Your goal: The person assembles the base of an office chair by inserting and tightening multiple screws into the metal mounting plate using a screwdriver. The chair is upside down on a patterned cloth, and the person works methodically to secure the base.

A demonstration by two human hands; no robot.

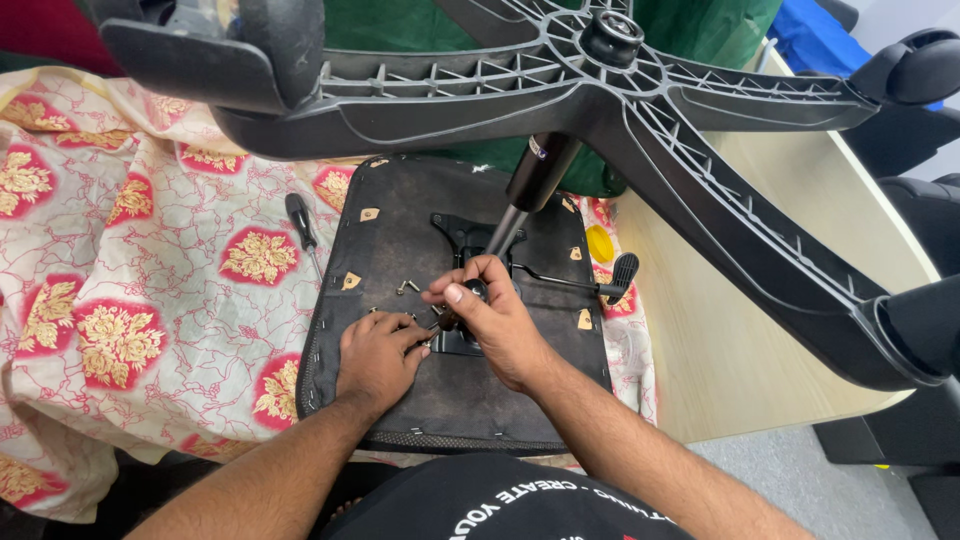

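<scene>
Item: upturned chair seat (400,380), black, lying underside-up on a flowered cloth (150,270) spread over the desk (760,350).

Fitted to it: a black metal plate (462,240) at the middle of the seat. From it a gas cylinder (535,180) rises, tilted up and away from us, to the five-armed wheel base (640,90) that hangs over the far part of the scene. A lever (590,285) with a black grip runs out to the right of the plate.

Our right hand (500,325): closed around the dark handle of a small screwdriver (450,318), thumb on top. We read its long axis as slanting from the fist down and to the left, toward the near left corner of the plate; the tip itself is hidden between the two hands. The forearm comes in from the lower right.

Our left hand (378,358): palm down on the seat, fingertips pinched together just beside the screwdriver tip, touching or nearly touching the right hand. Whether it pinches a screw we cannot tell. It is the nearer hand to the loose screws (408,287), which lie on the seat just beyond its fingers, left of the plate.

Spare: a second, larger screwdriver (303,225) on the cloth, well apart to the left, handle away from us.
</scene>
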